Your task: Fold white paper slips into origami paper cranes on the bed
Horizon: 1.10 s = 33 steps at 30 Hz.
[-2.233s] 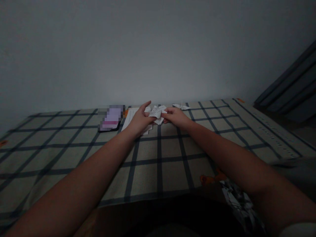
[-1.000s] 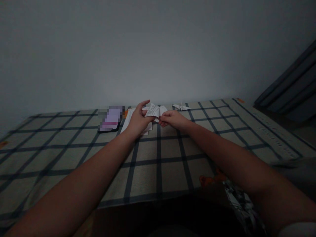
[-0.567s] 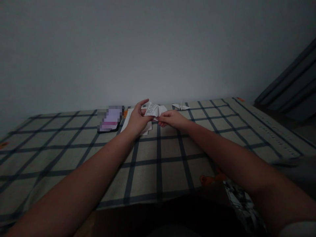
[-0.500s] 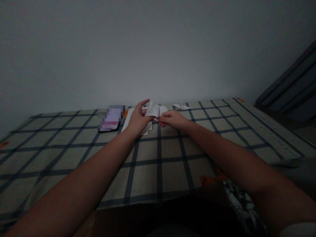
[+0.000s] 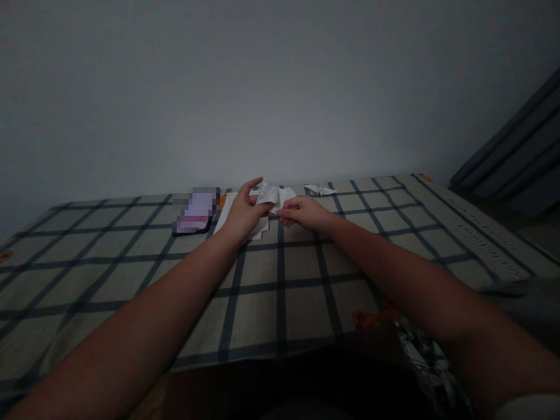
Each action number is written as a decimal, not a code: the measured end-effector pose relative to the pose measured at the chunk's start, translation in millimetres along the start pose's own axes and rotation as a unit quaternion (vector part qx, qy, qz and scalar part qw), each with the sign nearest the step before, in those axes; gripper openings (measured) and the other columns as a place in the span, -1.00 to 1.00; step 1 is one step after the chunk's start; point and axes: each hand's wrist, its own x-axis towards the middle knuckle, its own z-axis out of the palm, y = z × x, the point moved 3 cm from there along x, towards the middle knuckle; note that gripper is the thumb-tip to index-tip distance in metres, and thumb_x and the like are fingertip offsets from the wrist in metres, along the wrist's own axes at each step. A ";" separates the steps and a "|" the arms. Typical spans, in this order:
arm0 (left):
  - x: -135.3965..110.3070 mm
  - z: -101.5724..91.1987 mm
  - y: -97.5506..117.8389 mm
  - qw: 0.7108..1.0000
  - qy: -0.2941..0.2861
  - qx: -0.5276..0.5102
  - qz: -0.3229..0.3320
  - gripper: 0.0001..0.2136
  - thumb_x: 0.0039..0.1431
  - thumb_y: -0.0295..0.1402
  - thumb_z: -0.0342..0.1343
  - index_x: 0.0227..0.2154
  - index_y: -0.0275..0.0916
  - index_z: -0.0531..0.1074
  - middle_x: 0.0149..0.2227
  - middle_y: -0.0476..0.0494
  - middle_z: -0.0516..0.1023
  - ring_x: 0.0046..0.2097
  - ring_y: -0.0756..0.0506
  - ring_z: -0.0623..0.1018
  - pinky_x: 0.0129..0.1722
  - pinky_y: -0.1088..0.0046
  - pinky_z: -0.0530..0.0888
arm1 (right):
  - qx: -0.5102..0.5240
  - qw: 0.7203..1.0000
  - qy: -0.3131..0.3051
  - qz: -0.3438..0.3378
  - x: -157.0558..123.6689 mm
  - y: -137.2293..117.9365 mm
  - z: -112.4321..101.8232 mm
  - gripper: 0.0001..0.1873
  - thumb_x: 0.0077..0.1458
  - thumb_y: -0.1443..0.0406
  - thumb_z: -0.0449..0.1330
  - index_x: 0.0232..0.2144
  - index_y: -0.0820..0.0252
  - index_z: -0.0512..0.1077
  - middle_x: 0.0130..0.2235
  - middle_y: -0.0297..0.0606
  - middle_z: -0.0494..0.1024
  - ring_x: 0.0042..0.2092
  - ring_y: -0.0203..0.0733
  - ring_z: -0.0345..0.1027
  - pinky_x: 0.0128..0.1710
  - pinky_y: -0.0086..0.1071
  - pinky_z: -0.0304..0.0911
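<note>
Between my hands is a folded piece of white paper [image 5: 272, 193] with dark print on part of it, raised over the tablecloth. My left hand [image 5: 245, 211] pinches its left side, thumb in front and one finger stretched up behind. With fingertips closed, my right hand [image 5: 303, 212] grips the paper's lower right edge. Flat white sheets [image 5: 223, 219] lie beneath and beside my left hand, partly covered by it. A folded white paper shape with pointed ends, like a paper crane [image 5: 321, 189], rests beyond my right hand.
A phone [image 5: 196, 213] with a lit, blurred screen lies left of the sheets. The checked tablecloth [image 5: 301, 271] covers the table, which meets a plain wall [image 5: 280, 93] at the back. A dark curtain [image 5: 516, 151] hangs at the right.
The paper's printed left part has tilted and its creases look different, with less print showing. My left thumb has shifted slightly on it. Both hands keep their hold.
</note>
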 end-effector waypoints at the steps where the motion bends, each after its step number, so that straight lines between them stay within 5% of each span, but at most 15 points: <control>1: 0.2 0.0 -0.2 1.000 0.001 -0.001 0.000 -0.25 -0.08 -0.43 0.28 0.23 -0.24 0.18 -0.33 -0.09 0.58 -0.38 -0.02 0.54 -0.30 0.41 0.51 | 0.003 1.000 0.000 -0.001 0.4 0.7 0.0 -0.85 0.14 0.28 0.24 -0.45 0.24 0.49 -0.45 -0.28 0.55 -0.41 -0.36 0.40 -0.33 -0.46 0.33; 10: 1.0 -1.9 2.3 0.999 0.025 -0.023 -0.038 -0.28 -0.08 -0.50 0.27 0.21 -0.21 0.22 -0.35 -0.06 0.52 -0.39 0.00 0.52 -0.35 0.46 0.53 | 0.005 1.000 0.011 -0.009 1.6 2.2 -1.1 -0.91 0.08 0.31 0.24 -0.40 0.21 0.40 -0.46 -0.34 0.47 -0.42 -0.34 0.36 -0.38 -0.45 0.27; 15: -3.3 2.1 4.5 0.994 0.007 -0.036 -0.098 -0.31 -0.09 -0.57 0.23 0.19 -0.26 0.25 -0.38 -0.04 0.48 -0.44 0.04 0.49 -0.42 0.52 0.52 | -0.105 0.975 0.151 -0.128 -2.0 -9.2 -15.4 -0.72 0.09 0.15 0.25 -0.17 0.15 0.41 -0.33 -0.34 0.42 -0.37 -0.32 0.26 -0.37 -0.43 0.23; 19: -6.8 7.5 1.7 0.993 -0.064 -0.031 -0.099 -0.35 -0.09 -0.54 0.23 0.15 -0.22 0.29 -0.24 -0.13 0.53 -0.42 0.03 0.51 -0.45 0.50 0.52 | -0.181 0.953 0.115 -0.213 -10.2 -24.4 -15.2 -0.66 0.12 0.19 0.26 -0.03 0.05 0.48 -0.07 -0.21 0.41 -0.11 -0.21 0.31 -0.20 -0.38 0.28; 27: -6.1 6.4 -1.4 0.989 -0.133 0.047 -0.037 -0.38 -0.09 -0.45 0.24 0.13 -0.21 0.32 -0.10 -0.18 0.51 -0.40 0.02 0.51 -0.52 0.54 0.47 | -0.202 0.939 0.132 -0.244 -7.2 -22.1 -16.8 -0.78 0.13 0.19 0.25 -0.20 0.16 0.55 -0.20 -0.20 0.48 -0.14 -0.20 0.35 -0.28 -0.40 0.26; 33: -13.4 8.3 4.5 0.983 -0.152 0.087 -0.052 -0.31 -0.04 -0.36 0.24 0.22 -0.17 0.24 -0.38 -0.03 0.51 -0.57 0.05 0.41 -0.63 0.56 0.28 | -0.125 0.960 0.148 -0.203 1.3 -10.7 -20.6 -0.73 0.08 0.13 0.28 -0.31 0.24 0.53 -0.28 -0.23 0.55 -0.23 -0.24 0.40 -0.20 -0.37 0.26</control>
